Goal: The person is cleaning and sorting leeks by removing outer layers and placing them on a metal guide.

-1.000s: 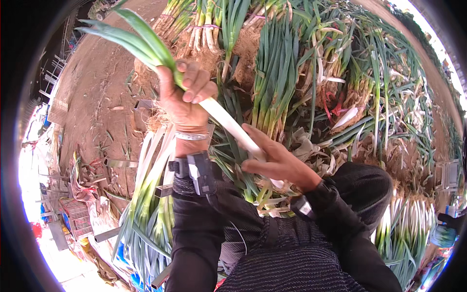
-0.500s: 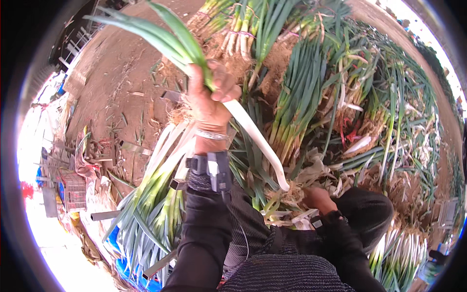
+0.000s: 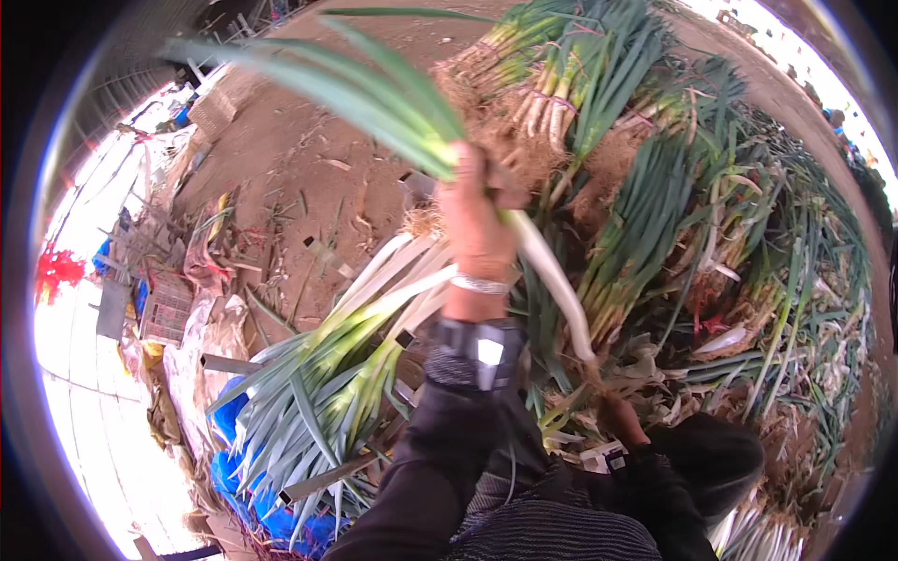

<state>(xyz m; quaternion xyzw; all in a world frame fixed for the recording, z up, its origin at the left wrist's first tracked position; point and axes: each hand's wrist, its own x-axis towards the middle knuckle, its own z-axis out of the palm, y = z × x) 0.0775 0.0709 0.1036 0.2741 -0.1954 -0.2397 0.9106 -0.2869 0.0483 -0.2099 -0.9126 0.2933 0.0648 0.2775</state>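
My left hand [image 3: 480, 210] is closed round a single leek [image 3: 557, 280], gripping it where the green leaves meet the white shaft. The leaves fan out to the upper left, blurred by motion, and the shaft slants down to the right. Close to its root end is my right hand [image 3: 621, 418], low among loose peelings; its fingers are blurred and partly hidden. Left of my left forearm lies a pile of leeks [image 3: 351, 360], roots at the far end and leaves toward me.
Bundled leeks [image 3: 552, 107] lie at the back, with more leeks [image 3: 645, 220] along the right. Metal bars [image 3: 323, 479] stick out beneath the left pile, over blue plastic [image 3: 229, 477]. A crate [image 3: 166, 309] stands at the left. Dry peelings [image 3: 655, 379] litter the ground.
The view has shifted, so the surroundings sit further right. My left hand still grips the leek, whose leaves now blur. The root end now hangs close to my right hand's fingers.
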